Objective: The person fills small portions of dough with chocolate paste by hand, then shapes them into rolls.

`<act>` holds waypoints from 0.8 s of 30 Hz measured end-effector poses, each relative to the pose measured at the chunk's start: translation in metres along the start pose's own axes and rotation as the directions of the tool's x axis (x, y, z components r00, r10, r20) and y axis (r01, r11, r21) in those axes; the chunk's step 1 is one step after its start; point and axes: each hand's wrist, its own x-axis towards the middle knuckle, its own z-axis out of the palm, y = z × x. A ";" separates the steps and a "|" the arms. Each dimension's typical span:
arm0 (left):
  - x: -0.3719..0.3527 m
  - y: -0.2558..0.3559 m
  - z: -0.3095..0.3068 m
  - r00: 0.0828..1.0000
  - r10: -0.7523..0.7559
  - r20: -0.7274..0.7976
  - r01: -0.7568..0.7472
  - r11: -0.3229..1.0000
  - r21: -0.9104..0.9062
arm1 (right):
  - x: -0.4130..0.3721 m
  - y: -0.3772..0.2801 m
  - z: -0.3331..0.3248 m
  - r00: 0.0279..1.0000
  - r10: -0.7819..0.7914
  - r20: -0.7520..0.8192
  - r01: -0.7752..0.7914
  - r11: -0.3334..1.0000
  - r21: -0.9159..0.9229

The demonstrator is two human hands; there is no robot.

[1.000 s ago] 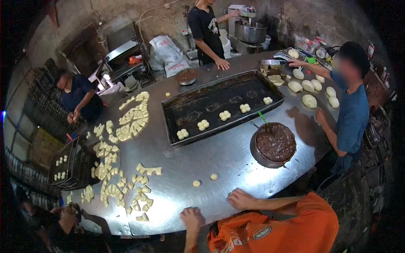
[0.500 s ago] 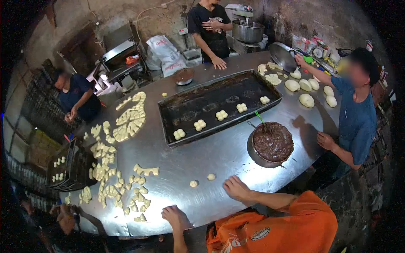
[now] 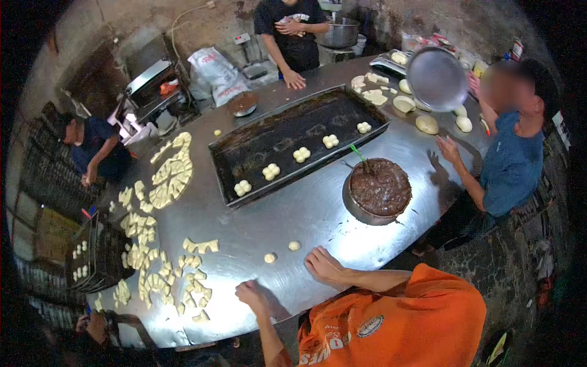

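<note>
My left hand (image 3: 252, 296) is down at the near edge of the metal table (image 3: 244, 226), its fingers curled and drawn together. To its right, my right hand (image 3: 324, 266) is cupped low over the tabletop, fingers bent. Whatever lies under either palm is hidden. Just beyond my hands sit two small round dough balls, a left one (image 3: 269, 258) and a right one (image 3: 294, 246), touched by neither hand. Cut dough pieces (image 3: 199, 246) are scattered to the left of my left hand.
A black baking tray (image 3: 269, 137) holds several dough clusters. A pot of brown filling (image 3: 379, 189) stands at right. A co-worker in blue holds up a round metal pan (image 3: 437, 79) near large dough balls (image 3: 427, 125). Other people stand at the back and left, near stacked trays (image 3: 101, 244).
My hands have come closer together over the table. The co-worker in blue has raised the pan and lifted the other hand. The whole view has shifted a little.
</note>
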 end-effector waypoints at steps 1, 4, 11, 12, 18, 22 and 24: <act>-0.012 0.005 0.004 0.996 0.086 -0.015 -0.086 0.996 0.016 | -0.006 -0.005 -0.007 0.993 -0.103 0.049 0.103 0.995 0.004; -0.061 -0.001 -0.008 0.990 0.130 -0.055 -0.133 0.990 -0.055 | -0.030 -0.006 -0.030 0.972 0.235 -0.030 -0.196 0.868 0.457; 0.004 0.048 -0.044 0.984 0.029 -0.173 -0.099 0.906 -0.412 | 0.039 -0.009 -0.064 0.894 0.386 0.227 -0.442 0.682 0.582; 0.022 0.063 -0.041 0.985 0.072 -0.157 -0.131 0.901 -0.413 | 0.054 -0.008 -0.055 0.933 0.322 0.158 -0.350 0.718 0.601; 0.082 0.107 -0.002 0.909 0.415 -0.039 -0.415 0.892 -0.180 | 0.129 0.012 -0.044 0.982 0.171 -0.085 -0.098 0.833 0.545; 0.068 0.140 0.002 0.858 0.496 0.131 -0.413 0.819 -0.400 | 0.108 0.042 -0.074 0.916 0.386 -0.113 -0.251 0.768 0.589; 0.060 0.146 0.017 0.692 0.629 0.353 -0.419 0.749 -0.514 | 0.083 0.058 -0.060 0.861 0.509 0.000 -0.423 0.715 0.557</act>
